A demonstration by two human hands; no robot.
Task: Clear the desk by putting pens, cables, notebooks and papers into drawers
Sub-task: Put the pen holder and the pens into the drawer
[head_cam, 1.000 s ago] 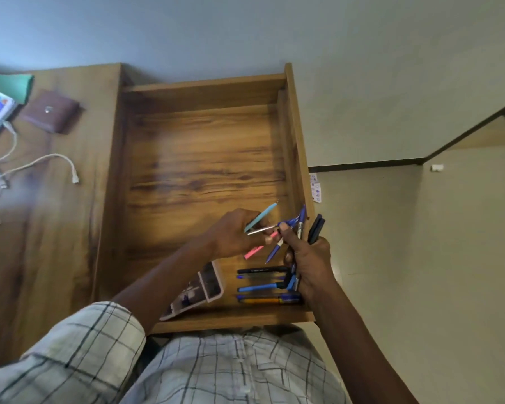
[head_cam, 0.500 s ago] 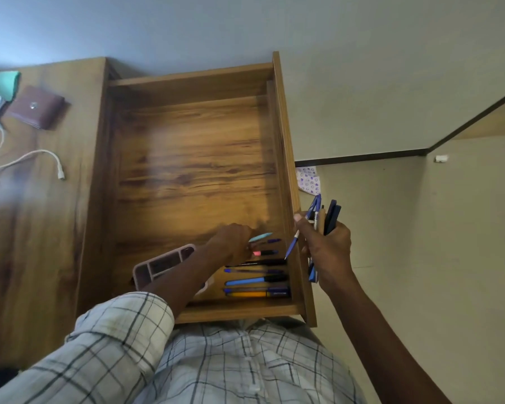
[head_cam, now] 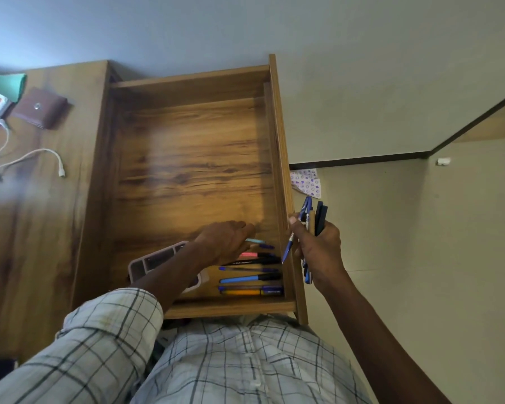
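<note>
- Right hand point(head_cam: 318, 249) is curled tight round a bundle of pens point(head_cam: 318, 217), with the thumb pinching one loose blue pen point(head_cam: 287, 247) that pokes downward.
- That grip hangs just outside the drawer point(head_cam: 274, 126), beside its right wall.
- Just left of the grip, the left hand point(head_cam: 225, 243) lies with fingers stretched out over the row of pens point(head_cam: 250, 278) already in the drawer. Nothing pinched, far as I can see.
- Looks like the pens step, part done.
- Next move, I reckon: pass the loose blue one leftward and lay it flat beside the row.
- Cable point(head_cam: 41, 154) sits well left of the grip, out on the desk point(head_cam: 41, 228).
</note>
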